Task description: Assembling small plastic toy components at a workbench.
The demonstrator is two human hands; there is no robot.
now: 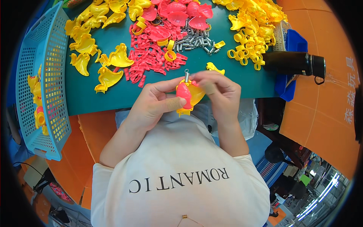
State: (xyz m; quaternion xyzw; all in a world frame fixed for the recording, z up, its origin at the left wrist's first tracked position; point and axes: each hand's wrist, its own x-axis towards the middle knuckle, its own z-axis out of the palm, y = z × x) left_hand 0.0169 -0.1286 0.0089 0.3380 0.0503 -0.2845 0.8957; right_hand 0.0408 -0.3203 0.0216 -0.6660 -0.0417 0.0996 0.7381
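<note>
- The left hand [150,99] grips a toy [184,95] of pink and yellow pieces, its thumb on the pink front.
- The right hand [224,90] is at the toy's upper right side, its fingertips blurred.
- A metal spring [186,77] with a loop at its end sticks up from the toy's top.
- Beyond, on the green table [90,102], lie small pink parts [145,62], pink shells [177,18] and loose metal pieces [193,41].
- Yellow shells [84,43] lie at left; yellow rings [245,49] lie at right.
- A blue basket [51,142] stands tilted at far left.
- A black bottle [289,63] lies at right, over a blue tray [297,41].
</note>
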